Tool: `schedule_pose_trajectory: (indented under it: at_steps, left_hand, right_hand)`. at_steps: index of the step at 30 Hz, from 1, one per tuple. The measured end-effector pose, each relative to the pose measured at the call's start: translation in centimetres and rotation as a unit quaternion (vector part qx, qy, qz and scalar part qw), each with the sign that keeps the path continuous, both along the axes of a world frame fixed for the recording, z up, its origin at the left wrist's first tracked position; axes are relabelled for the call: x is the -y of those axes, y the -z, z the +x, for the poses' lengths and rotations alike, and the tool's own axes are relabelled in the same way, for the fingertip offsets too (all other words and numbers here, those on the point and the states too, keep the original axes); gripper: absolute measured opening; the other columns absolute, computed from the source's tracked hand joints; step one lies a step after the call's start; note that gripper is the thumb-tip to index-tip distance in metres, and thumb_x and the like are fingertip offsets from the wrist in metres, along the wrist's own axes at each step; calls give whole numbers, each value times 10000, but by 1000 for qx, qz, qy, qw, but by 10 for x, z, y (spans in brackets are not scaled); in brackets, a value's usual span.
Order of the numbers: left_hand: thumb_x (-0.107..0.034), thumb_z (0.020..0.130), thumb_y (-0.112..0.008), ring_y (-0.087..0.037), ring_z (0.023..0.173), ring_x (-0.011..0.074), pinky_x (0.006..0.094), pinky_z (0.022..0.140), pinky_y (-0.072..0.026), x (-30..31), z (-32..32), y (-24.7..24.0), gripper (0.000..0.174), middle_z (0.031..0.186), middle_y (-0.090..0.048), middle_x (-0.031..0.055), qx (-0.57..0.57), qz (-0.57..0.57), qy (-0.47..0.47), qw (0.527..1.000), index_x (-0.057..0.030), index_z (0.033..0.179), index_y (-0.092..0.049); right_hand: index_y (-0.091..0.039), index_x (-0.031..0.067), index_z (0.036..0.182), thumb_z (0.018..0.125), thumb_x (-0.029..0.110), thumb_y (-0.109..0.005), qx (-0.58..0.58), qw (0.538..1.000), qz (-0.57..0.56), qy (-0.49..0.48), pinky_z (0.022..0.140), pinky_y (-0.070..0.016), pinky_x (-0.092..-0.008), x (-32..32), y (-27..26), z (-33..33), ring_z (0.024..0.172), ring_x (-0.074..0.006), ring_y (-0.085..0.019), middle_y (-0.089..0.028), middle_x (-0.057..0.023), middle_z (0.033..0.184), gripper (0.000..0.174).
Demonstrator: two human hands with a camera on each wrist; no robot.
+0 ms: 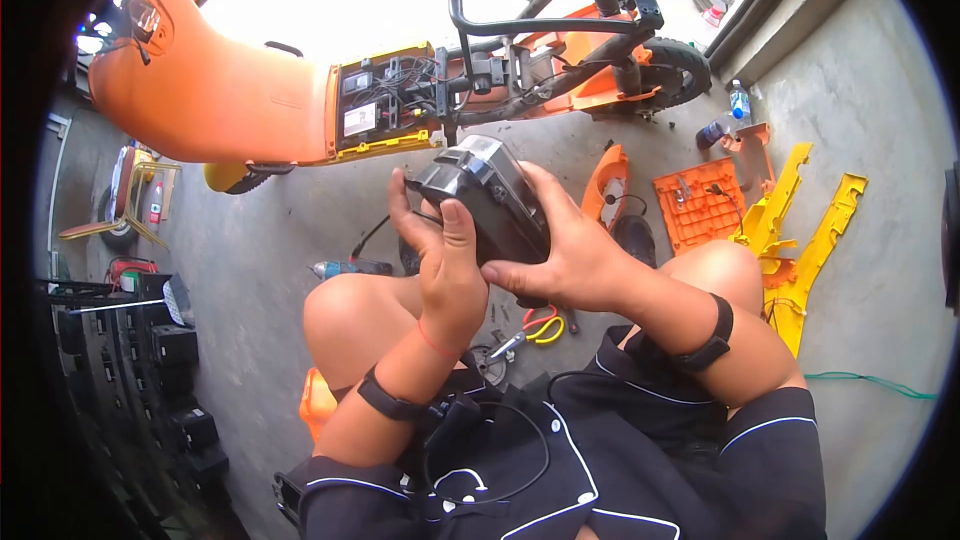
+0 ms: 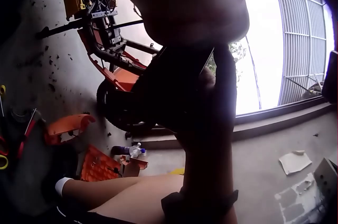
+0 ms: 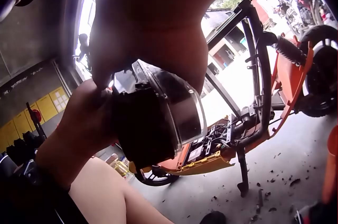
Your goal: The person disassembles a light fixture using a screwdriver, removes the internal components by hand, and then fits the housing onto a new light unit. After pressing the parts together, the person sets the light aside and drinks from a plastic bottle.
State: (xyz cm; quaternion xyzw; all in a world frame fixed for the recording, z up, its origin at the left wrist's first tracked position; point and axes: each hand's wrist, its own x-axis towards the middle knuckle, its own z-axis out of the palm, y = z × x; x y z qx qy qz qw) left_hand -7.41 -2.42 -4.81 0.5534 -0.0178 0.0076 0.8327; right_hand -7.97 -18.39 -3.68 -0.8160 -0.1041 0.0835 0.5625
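Observation:
A black housing with a clear curved cover (image 1: 490, 195), like a vehicle lamp unit, is held up over the person's lap. From its right side the right hand (image 1: 575, 250) grips it, thumb along the lower edge and fingers round the far side. At its left side the left hand (image 1: 447, 265) holds it, thumb pointing up along the near face. In the right wrist view the clear cover (image 3: 185, 110) faces the motorbike, and the left hand (image 3: 87, 116) lies against the housing's other side. Dark shadow hides most of the grip in the left wrist view.
An orange motorbike (image 1: 240, 90) with bare frame and exposed wiring stands ahead. Scissors (image 1: 540, 330) and a blue power tool (image 1: 350, 268) lie on the floor near the legs. Orange panels (image 1: 690, 200), yellow trim pieces (image 1: 820, 240) and bottles (image 1: 738, 105) are at right; black boxes (image 1: 175, 350) at left.

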Motion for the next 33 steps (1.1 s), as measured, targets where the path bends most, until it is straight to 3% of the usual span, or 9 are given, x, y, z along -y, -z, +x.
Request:
schedule_pose_trajectory:
  at_steps: [7, 11, 13, 15, 17, 19, 20, 23, 33]
  left_hand:
    - [-143, 1034, -537, -414, 1283, 253, 392, 1098, -343, -4, 0, 2, 775, 1435, -343, 188, 36, 1, 58, 998, -125, 1559, 32]
    - [-110, 948, -681, -528, 1204, 235, 349, 925, -521, -21, -1, -26, 950, 1423, -372, 210, -147, 114, 1, 983, -128, 1549, 55]
    - [-114, 939, -692, -620, 1065, 190, 322, 819, -572, -30, 1, -46, 940, 1294, -520, 199, -218, 108, 37, 969, -100, 1555, 18]
    - [-94, 970, -642, -661, 979, 189, 297, 718, -549, -39, 3, -57, 811, 1092, -622, 167, -268, 312, 251, 876, -86, 1566, -91]
    - [-112, 917, -719, -664, 918, 154, 266, 706, -534, -32, -2, -57, 817, 1029, -668, 119, -237, 334, 251, 877, -63, 1556, -213]
    - [-137, 807, -824, -637, 994, 153, 261, 736, -518, -33, -5, -41, 895, 1183, -647, 121, 32, 483, 164, 859, -53, 1530, -304]
    - [-141, 665, -909, -590, 1139, 206, 314, 865, -521, -32, -1, -35, 1023, 1309, -578, 120, 131, 506, 131, 842, -56, 1514, -343]
    - [-150, 641, -928, -490, 1290, 299, 397, 998, -494, -23, 2, -39, 1013, 1395, -464, 163, 258, 526, 108, 803, -57, 1487, -379]
    - [-199, 506, -988, -538, 1196, 268, 375, 1020, -454, -35, -4, -35, 975, 1297, -516, 146, 241, 425, 191, 851, -17, 1336, -510]
  right_hand:
    - [-349, -16, 1406, 696, 370, -886, 12, 994, -100, 34, 955, -504, -456, 16, -13, 0, 1183, -439, -582, -567, -259, 1281, 970]
    - [-410, -4, 1372, 686, 291, -870, 167, 961, -195, 99, 913, -499, -476, 36, -2, 0, 1132, -424, -596, -598, -217, 1230, 877]
    - [-450, 7, 1364, 689, 233, -846, 224, 935, -249, 119, 944, -467, -469, 46, 2, -2, 1147, -386, -587, -595, -202, 1244, 814]
    - [-458, 8, 1367, 686, 215, -840, 239, 921, -281, 127, 964, -447, -466, 51, 5, -8, 1163, -373, -574, -595, -189, 1251, 808]
    - [-466, 9, 1370, 682, 197, -835, 257, 905, -311, 134, 985, -428, -463, 56, 4, -8, 1180, -360, -562, -595, -176, 1258, 803]
    - [-485, 14, 1373, 668, 170, -829, 282, 903, -312, 92, 998, -417, -455, 57, 2, -8, 1210, -348, -544, -590, -165, 1275, 799]
    - [-485, 14, 1373, 668, 170, -829, 278, 904, -312, 87, 998, -417, -455, 56, -1, -10, 1210, -348, -544, -590, -165, 1275, 799]
    - [-491, 20, 1378, 666, 157, -825, 241, 937, -253, 2, 1005, -423, -463, 50, -14, -13, 1214, -357, -547, -584, -165, 1293, 799]
    - [-430, 42, 1444, 689, 291, -865, 248, 956, -127, -94, 1065, -404, -484, 46, -21, -22, 1256, -379, -527, -557, -173, 1346, 906]
